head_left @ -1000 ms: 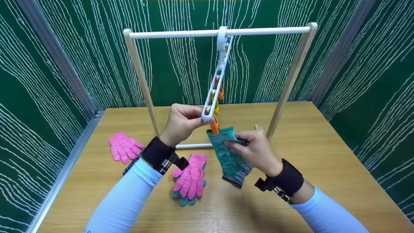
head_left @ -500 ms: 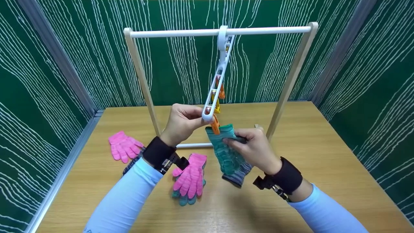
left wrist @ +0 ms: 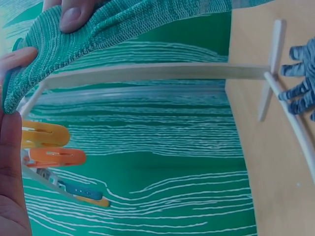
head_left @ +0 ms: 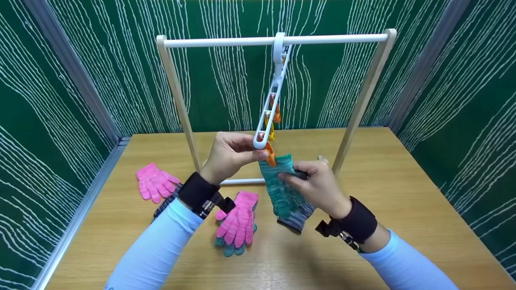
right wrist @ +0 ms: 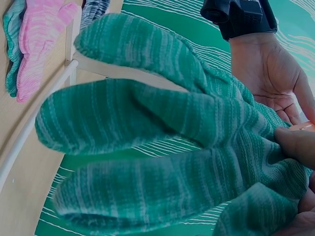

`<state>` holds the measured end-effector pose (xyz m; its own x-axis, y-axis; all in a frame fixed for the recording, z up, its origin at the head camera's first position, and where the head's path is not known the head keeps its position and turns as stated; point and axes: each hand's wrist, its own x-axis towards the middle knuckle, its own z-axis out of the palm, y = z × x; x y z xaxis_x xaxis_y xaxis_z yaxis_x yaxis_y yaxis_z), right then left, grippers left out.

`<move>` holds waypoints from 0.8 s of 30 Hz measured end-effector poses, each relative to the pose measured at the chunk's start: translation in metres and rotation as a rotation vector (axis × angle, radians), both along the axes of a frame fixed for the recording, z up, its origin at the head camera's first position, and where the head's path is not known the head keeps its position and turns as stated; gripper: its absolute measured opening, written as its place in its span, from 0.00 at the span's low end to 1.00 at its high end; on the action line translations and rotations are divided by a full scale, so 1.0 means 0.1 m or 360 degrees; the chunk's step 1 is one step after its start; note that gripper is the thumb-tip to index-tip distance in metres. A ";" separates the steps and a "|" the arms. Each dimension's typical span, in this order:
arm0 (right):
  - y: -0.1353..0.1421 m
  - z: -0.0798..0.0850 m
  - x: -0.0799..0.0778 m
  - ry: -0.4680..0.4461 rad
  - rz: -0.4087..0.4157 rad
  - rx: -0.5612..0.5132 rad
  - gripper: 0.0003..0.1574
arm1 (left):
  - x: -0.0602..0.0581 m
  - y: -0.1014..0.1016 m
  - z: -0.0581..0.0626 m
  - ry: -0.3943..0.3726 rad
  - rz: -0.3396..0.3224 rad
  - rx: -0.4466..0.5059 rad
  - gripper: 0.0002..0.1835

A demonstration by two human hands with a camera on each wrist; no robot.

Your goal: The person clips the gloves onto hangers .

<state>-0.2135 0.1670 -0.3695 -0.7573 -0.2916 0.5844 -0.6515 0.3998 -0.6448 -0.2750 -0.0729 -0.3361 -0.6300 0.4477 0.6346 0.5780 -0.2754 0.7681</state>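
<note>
My left hand (head_left: 229, 155) pinches an orange clothespin (head_left: 270, 155) at the near end of a white clip hanger (head_left: 263, 125). Its thumb presses on the clip. A green knitted glove (head_left: 277, 195) hangs below, its cuff edge up at the clip; whether the clip bites it cannot be told. Near that cuff, my right hand (head_left: 322, 187) grips the glove between thumb and fingers. In the right wrist view the glove's fingers (right wrist: 118, 115) dangle loose. A grey glove (head_left: 296, 221) lies on the table behind it, partly hidden.
The hanger hooks over the white bar (head_left: 334, 38) of a wooden rack (head_left: 365, 96). Yellow (head_left: 270, 129) and orange clips line it. A pink glove (head_left: 238, 221) overlaps a green one (head_left: 229, 250) on the table. Another pink glove (head_left: 155, 183) and a dark one (head_left: 165, 205) lie left.
My left thumb has shifted from the hanger's end down onto the orange clothespin. The green glove's cuff has risen slightly to the clip, still in my right hand.
</note>
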 end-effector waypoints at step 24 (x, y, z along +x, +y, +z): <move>-0.01 -0.03 0.03 -0.0068 -0.0069 0.0013 0.10 | 0.03 -0.04 -0.07 -0.0050 -0.0014 -0.0045 0.43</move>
<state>-0.2109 0.1662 -0.3721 -0.7934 -0.2627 0.5492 -0.6056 0.4324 -0.6680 -0.2723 -0.0766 -0.3429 -0.6453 0.4707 0.6017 0.5514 -0.2582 0.7933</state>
